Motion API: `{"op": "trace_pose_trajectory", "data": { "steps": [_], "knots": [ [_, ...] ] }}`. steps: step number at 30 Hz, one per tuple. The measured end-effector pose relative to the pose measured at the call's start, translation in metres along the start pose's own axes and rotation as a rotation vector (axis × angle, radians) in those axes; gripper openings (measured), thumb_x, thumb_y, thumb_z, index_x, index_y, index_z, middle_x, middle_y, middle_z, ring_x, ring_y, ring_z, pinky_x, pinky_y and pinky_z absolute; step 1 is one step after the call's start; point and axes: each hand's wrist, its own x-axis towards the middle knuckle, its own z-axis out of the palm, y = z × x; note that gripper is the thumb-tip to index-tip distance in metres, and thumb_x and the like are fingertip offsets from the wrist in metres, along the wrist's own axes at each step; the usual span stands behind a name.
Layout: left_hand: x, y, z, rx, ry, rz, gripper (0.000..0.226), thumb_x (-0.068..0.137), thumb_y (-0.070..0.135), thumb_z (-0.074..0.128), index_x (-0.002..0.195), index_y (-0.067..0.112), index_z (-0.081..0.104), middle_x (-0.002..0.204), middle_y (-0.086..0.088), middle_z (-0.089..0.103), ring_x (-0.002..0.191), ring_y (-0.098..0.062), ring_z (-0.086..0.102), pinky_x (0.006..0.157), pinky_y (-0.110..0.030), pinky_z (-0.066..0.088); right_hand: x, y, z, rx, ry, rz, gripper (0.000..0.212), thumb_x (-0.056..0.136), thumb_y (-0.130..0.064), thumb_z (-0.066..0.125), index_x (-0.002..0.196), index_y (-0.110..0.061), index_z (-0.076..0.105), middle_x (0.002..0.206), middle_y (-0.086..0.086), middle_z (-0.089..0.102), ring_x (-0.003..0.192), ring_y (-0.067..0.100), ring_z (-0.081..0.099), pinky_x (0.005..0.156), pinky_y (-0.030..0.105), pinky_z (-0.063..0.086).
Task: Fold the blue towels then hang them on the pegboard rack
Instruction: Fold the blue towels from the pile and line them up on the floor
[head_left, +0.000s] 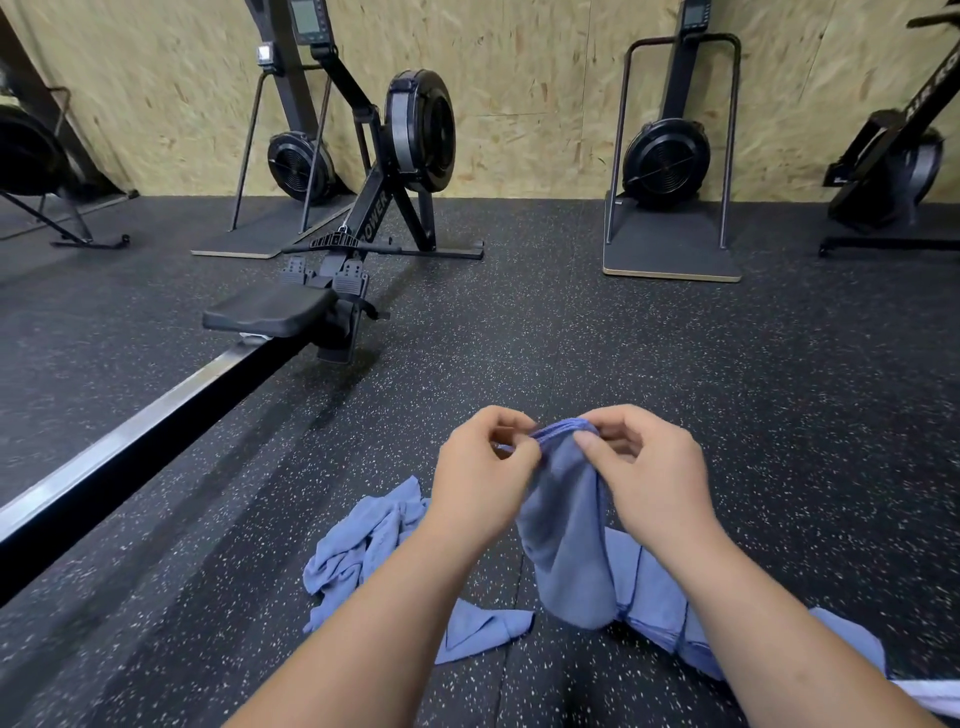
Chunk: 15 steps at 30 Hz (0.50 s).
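Observation:
A blue towel (569, 535) hangs bunched from both my hands above the floor. My left hand (485, 478) pinches its top edge from the left, and my right hand (647, 473) pinches the same edge from the right, thumbs almost touching. A crumpled blue towel (358, 545) lies on the floor under my left forearm. More blue towel cloth (660, 597) lies spread on the floor under my right forearm, reaching to the lower right. No pegboard rack is in view.
Black speckled rubber floor (519, 353) all around. A rowing machine (363, 228) with its seat and long rail (130, 441) runs along the left. Ski-type trainers (670, 156) and other machines stand against the chipboard wall (519, 93) at the back.

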Motion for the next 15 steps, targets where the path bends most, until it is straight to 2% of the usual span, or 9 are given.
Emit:
{"op": "trace_pose_trajectory", "data": {
  "steps": [2, 4, 6, 9, 12, 15],
  "knots": [
    [0.003, -0.008, -0.005, 0.162, -0.054, 0.025, 0.021, 0.085, 0.017, 0.071, 0.096, 0.035, 0.072, 0.087, 0.011, 0.072, 0.071, -0.006, 0.066, 0.081, -0.034, 0.060, 0.003, 0.002, -0.004, 0.037, 0.022, 0.006, 0.021, 0.091, -0.011, 0.082, 0.092, -0.032, 0.076, 0.088, -0.017, 0.078, 0.082, 0.006, 0.074, 0.086, 0.032, 0.061],
    [0.004, -0.015, -0.008, 0.354, -0.142, 0.052, 0.025, 0.085, 0.024, 0.075, 0.103, 0.040, 0.070, 0.101, 0.010, 0.063, 0.078, -0.005, 0.061, 0.088, -0.030, 0.056, 0.005, 0.001, -0.006, 0.056, 0.032, 0.000, 0.020, 0.092, -0.012, 0.082, 0.093, -0.031, 0.076, 0.088, -0.017, 0.078, 0.083, 0.007, 0.074, 0.085, 0.029, 0.060],
    [0.004, -0.020, -0.009, 0.493, -0.209, 0.060, 0.027, 0.089, 0.031, 0.075, 0.114, 0.040, 0.069, 0.111, 0.007, 0.051, 0.090, -0.011, 0.061, 0.094, -0.030, 0.052, 0.006, 0.000, -0.009, 0.072, 0.043, -0.006, 0.018, 0.092, -0.013, 0.082, 0.094, -0.030, 0.077, 0.089, -0.017, 0.078, 0.083, 0.006, 0.074, 0.085, 0.026, 0.058],
    [0.004, -0.029, -0.009, 0.658, -0.237, 0.079, 0.026, 0.096, 0.039, 0.070, 0.121, 0.035, 0.067, 0.116, 0.003, 0.046, 0.104, -0.021, 0.059, 0.091, -0.033, 0.051, 0.009, -0.001, -0.013, 0.104, 0.067, -0.012, 0.015, 0.092, -0.012, 0.081, 0.097, -0.026, 0.078, 0.091, -0.013, 0.079, 0.087, 0.009, 0.075, 0.085, 0.025, 0.057],
    [0.006, -0.034, -0.011, 0.778, -0.207, 0.141, 0.022, 0.100, 0.044, 0.067, 0.118, 0.032, 0.067, 0.116, 0.003, 0.049, 0.108, -0.023, 0.057, 0.086, -0.036, 0.052, 0.012, 0.000, -0.019, 0.102, 0.096, -0.010, 0.015, 0.093, -0.012, 0.081, 0.098, -0.026, 0.078, 0.090, -0.012, 0.079, 0.086, 0.007, 0.074, 0.084, 0.020, 0.058],
    [0.010, -0.030, -0.016, 0.781, -0.112, 0.239, 0.017, 0.101, 0.044, 0.064, 0.106, 0.029, 0.069, 0.107, 0.005, 0.062, 0.101, -0.023, 0.063, 0.082, -0.039, 0.055, 0.016, 0.008, -0.027, -0.020, 0.140, -0.007, 0.011, 0.094, -0.018, 0.079, 0.098, -0.028, 0.076, 0.088, -0.014, 0.077, 0.085, 0.004, 0.072, 0.084, 0.022, 0.056]
  ]
}}
